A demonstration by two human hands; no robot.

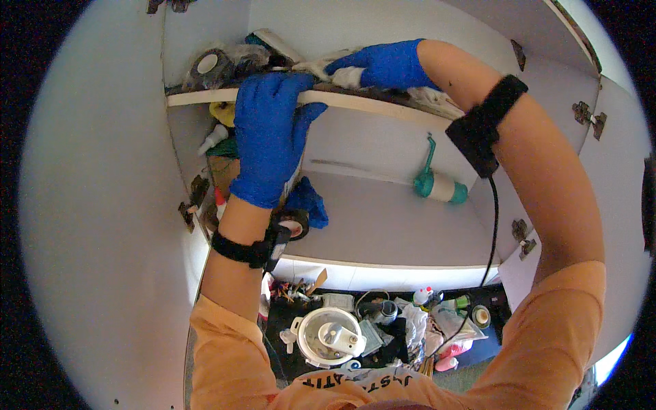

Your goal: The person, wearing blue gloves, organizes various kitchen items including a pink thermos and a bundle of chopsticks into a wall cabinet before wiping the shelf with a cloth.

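My left hand (269,136), in a blue glove, rests over the front edge of the upper cabinet shelf (379,105), with its fingertips on top. My right hand (387,66), also gloved in blue, reaches onto that shelf and touches a whitish cloth-like item (347,77); whether its fingers grip it cannot be told. A roll of dark tape (210,65) in clear plastic lies at the shelf's left end. Beside it are crumpled plastic and a pale strip-like object (277,45). Below, a green plastic bottle with a spout (438,185) lies on the lower shelf.
Black tape (293,224), a blue bundle (312,202) and a white-tipped tube (214,138) sit at the lower left. Open cabinet doors (102,205) flank me. On the counter below are a pot with a glass lid (330,336), plastic bags (414,325) and several containers.
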